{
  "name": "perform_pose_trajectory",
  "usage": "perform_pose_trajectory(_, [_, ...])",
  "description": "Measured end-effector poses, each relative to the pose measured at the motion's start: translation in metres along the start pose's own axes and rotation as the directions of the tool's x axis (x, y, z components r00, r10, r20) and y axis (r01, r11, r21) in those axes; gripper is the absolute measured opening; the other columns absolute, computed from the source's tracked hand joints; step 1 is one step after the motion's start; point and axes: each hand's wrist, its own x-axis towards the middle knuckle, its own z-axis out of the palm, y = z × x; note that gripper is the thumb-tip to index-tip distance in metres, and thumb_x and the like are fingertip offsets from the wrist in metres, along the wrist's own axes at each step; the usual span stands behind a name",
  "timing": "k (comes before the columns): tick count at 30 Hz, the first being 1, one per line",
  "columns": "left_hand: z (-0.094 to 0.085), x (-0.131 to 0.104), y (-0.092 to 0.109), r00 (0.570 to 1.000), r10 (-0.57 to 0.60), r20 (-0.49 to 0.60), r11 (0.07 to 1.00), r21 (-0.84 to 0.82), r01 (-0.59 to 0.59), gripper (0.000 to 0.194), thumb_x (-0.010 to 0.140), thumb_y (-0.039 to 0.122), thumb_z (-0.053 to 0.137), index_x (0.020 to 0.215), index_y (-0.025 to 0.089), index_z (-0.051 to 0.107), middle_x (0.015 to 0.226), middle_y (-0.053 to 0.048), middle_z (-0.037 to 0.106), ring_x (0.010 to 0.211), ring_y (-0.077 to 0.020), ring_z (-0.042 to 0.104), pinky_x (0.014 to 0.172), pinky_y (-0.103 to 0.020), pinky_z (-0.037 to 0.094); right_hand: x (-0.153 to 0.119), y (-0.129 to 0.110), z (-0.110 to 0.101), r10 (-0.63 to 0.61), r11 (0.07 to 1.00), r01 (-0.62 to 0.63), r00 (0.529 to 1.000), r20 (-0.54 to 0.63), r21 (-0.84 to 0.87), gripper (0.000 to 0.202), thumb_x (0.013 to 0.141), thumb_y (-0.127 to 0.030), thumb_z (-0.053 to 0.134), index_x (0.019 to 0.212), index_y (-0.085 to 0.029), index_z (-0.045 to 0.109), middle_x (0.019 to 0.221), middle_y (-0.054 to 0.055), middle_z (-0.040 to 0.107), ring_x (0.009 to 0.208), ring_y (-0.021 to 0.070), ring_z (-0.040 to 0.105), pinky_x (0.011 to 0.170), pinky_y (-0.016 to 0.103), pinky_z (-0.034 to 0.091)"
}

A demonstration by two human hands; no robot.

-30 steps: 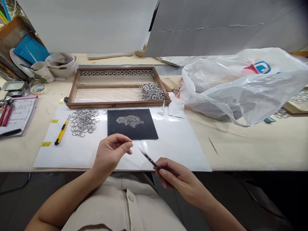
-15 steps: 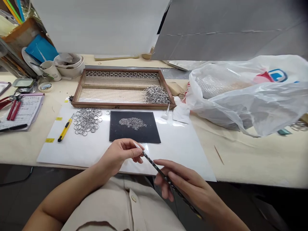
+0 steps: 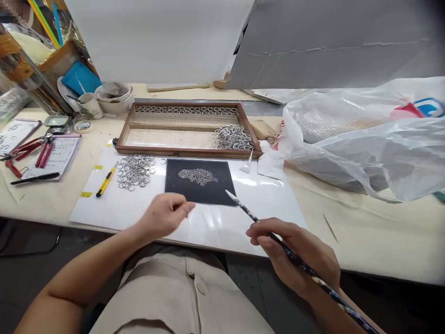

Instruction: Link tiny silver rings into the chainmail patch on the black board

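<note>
My right hand [image 3: 295,255] grips a dark patterned pencil-like stick with a pale pointed tip [image 3: 250,212], its tip directed up and left near a black pad [image 3: 222,192]. On that pad lies a spread of tiny glittering pieces [image 3: 197,176], too small to name. My left hand [image 3: 168,214] is closed, thumb against the fingers, just in front of the pad; whether anything is pinched there is hidden. Left of the pad, loose silver rings [image 3: 135,170] are heaped on a white sheet [image 3: 208,232]. More rings [image 3: 232,137] are piled in a wooden mesh-bottomed tray [image 3: 187,152], with rows along its back.
A yellow utility knife [image 3: 107,180] lies left of the loose rings. Red-handled pliers [image 3: 44,153] and a black pen [image 3: 34,178] rest on papers at far left. A large plastic bag [image 3: 347,144] fills the right side; a toothpick-like stick [image 3: 330,228] lies before it.
My left hand has let go of the stick's pale tip and drawn left. My right hand has shifted right, now holding the stick alone like a pen. The view has turned slightly left.
</note>
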Motion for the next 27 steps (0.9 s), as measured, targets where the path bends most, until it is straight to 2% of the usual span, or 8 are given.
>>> perform_pose_trajectory(2, [-0.026, 0.009, -0.009, 0.941, 0.278, -0.192, 0.941, 0.251, -0.226, 0.016, 0.084, 0.02, 0.051, 0.089, 0.018, 0.066, 0.074, -0.001, 0.062, 0.071, -0.0133, 0.056, 0.066, -0.026, 0.045, -0.001, 0.006, 0.0, 0.007, 0.999, -0.008, 1.0, -0.025, -0.035, 0.011, 0.087, -0.018, 0.052, 0.093, -0.025, 0.059, 0.069, 0.0, 0.067, 0.05, 0.0112, 0.062, 0.047, 0.021, 0.046])
perform_pose_trajectory(3, [-0.04, 0.016, -0.014, 0.9, 0.371, -0.23, 0.883, 0.389, -0.264, 0.024, 0.082, 0.016, 0.052, 0.102, 0.02, 0.065, 0.088, -0.003, 0.064, 0.083, -0.0154, 0.057, 0.075, -0.029, 0.046, -0.001, 0.009, 0.0, 0.001, 0.999, -0.002, 1.0, -0.027, -0.044, 0.014, 0.088, -0.017, 0.052, 0.097, -0.024, 0.06, 0.071, 0.0, 0.068, 0.053, 0.0115, 0.063, 0.048, 0.021, 0.047])
perform_pose_trajectory(5, [-0.064, 0.032, -0.023, 0.865, 0.406, -0.294, 0.756, 0.639, -0.138, 0.018, 0.079, 0.017, 0.058, 0.095, 0.018, 0.068, 0.09, -0.006, 0.065, 0.09, -0.0209, 0.056, 0.082, -0.036, 0.045, 0.0, 0.013, 0.003, -0.02, 0.998, 0.019, 1.0, -0.014, -0.059, 0.021, 0.088, -0.014, 0.051, 0.104, -0.025, 0.06, 0.07, 0.0, 0.067, 0.055, 0.0113, 0.063, 0.049, 0.02, 0.047])
perform_pose_trajectory(7, [-0.08, 0.049, -0.03, 0.913, 0.33, -0.241, 0.66, 0.75, -0.041, 0.014, 0.081, 0.017, 0.056, 0.074, 0.016, 0.068, 0.071, -0.006, 0.062, 0.078, -0.0208, 0.056, 0.075, -0.035, 0.045, 0.003, 0.016, 0.007, -0.036, 0.997, 0.036, 0.999, 0.002, -0.072, 0.025, 0.089, -0.011, 0.048, 0.105, -0.025, 0.06, 0.065, -0.002, 0.065, 0.052, 0.0099, 0.063, 0.051, 0.019, 0.048])
perform_pose_trajectory(10, [-0.086, 0.071, -0.035, 0.963, 0.253, -0.096, 0.54, 0.84, -0.058, 0.026, 0.08, 0.005, 0.046, 0.086, 0.015, 0.07, 0.085, -0.007, 0.066, 0.088, -0.021, 0.057, 0.08, -0.034, 0.044, 0.006, 0.019, 0.011, -0.035, 0.996, 0.038, 0.999, 0.042, -0.086, 0.024, 0.089, -0.008, 0.046, 0.101, -0.025, 0.059, 0.06, -0.004, 0.064, 0.048, 0.0084, 0.062, 0.054, 0.018, 0.049])
perform_pose_trajectory(12, [-0.083, 0.083, -0.035, 0.979, 0.186, -0.085, 0.482, 0.876, -0.015, 0.024, 0.081, 0.008, 0.048, 0.09, 0.015, 0.069, 0.096, -0.008, 0.066, 0.093, -0.0214, 0.057, 0.079, -0.032, 0.044, 0.007, 0.022, 0.014, -0.028, 0.996, 0.034, 0.997, 0.071, -0.085, 0.022, 0.09, -0.009, 0.045, 0.099, -0.024, 0.059, 0.059, -0.004, 0.064, 0.048, 0.0087, 0.063, 0.055, 0.018, 0.05])
perform_pose_trajectory(18, [-0.074, 0.108, -0.035, 0.995, 0.063, -0.072, 0.468, 0.883, 0.035, 0.018, 0.081, 0.022, 0.056, 0.089, 0.016, 0.07, 0.097, -0.008, 0.067, 0.082, -0.0194, 0.06, 0.066, -0.028, 0.041, -0.003, 0.034, 0.024, -0.071, 0.997, 0.073, 0.994, 0.078, -0.013, 0.021, 0.09, -0.011, 0.044, 0.098, -0.023, 0.059, 0.06, -0.003, 0.064, 0.047, 0.0091, 0.061, 0.051, 0.019, 0.048])
perform_pose_trajectory(27, [-0.078, 0.124, -0.024, 0.997, -0.054, 0.05, 0.475, 0.88, -0.018, 0.016, 0.07, 0.013, 0.055, 0.075, 0.013, 0.07, 0.078, -0.011, 0.067, 0.068, -0.0197, 0.058, 0.059, -0.029, 0.039, -0.01, 0.038, 0.022, -0.027, 0.999, 0.026, 0.996, 0.082, 0.02, 0.023, 0.089, -0.011, 0.044, 0.099, -0.024, 0.06, 0.063, -0.002, 0.067, 0.05, 0.0116, 0.064, 0.052, 0.021, 0.049])
